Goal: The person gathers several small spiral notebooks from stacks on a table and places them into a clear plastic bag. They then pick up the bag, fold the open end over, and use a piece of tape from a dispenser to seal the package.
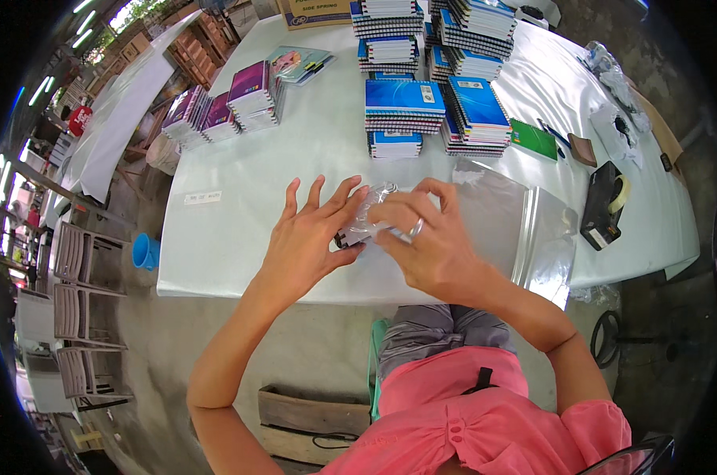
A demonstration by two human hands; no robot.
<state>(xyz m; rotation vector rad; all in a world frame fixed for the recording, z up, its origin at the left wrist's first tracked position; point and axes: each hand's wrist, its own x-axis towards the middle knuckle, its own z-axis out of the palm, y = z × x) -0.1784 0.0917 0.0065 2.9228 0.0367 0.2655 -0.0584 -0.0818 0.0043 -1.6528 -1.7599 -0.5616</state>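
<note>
Over the near edge of the white-covered table, both hands work at a small clear plastic packet [360, 227]. A dark edge shows at its left end; what it contains is mostly hidden by my fingers. My left hand [315, 226] has its thumb and forefinger on either side of the packet, its other fingers raised and spread. Bent fingers of my right hand [429, 233], which wears a ring, pinch the packet's crinkled plastic from the right. Beside that hand lie flat clear plastic bags [497, 218], partly under my right wrist.
Blue spiral notebooks [406, 99] stand in tall stacks at the back; purple notebooks [251, 87] are piled back left. To the right are a green notebook [534, 138], pens and a black tape dispenser [602, 210]. A blue bucket [145, 252] stands on the floor at left.
</note>
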